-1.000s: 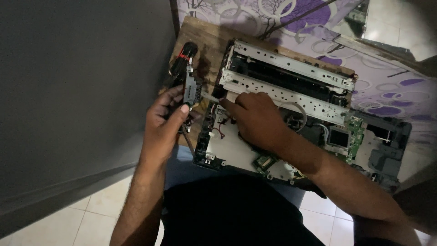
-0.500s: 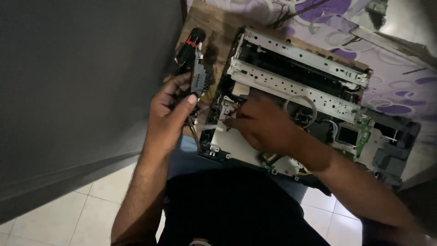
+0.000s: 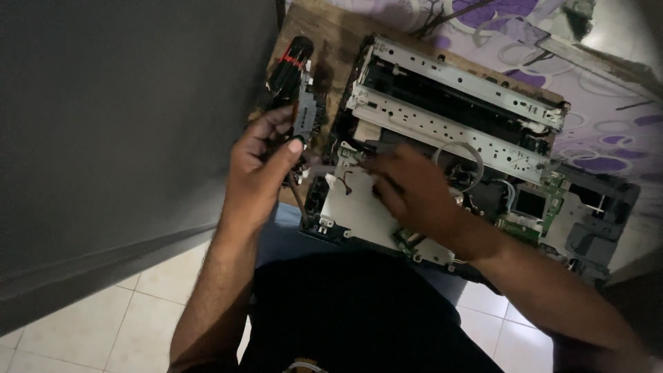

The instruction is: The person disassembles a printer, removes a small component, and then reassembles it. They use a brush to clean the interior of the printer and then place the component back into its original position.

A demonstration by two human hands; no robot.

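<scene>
My left hand (image 3: 266, 166) is gripping a small gray part (image 3: 304, 114) beside the opened printer (image 3: 449, 131); my right hand (image 3: 414, 190), fingers curled, is probing its wiring, likely needing careful freeing.

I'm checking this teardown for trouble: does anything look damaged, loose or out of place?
Nothing looks broken. The opened machine overhangs the wooden board's near edge, resting partly on the person's lap. A grey ribbon cable loops free above the metal frame. The left hand holds a small detached part; the right hand reaches inside.
</scene>
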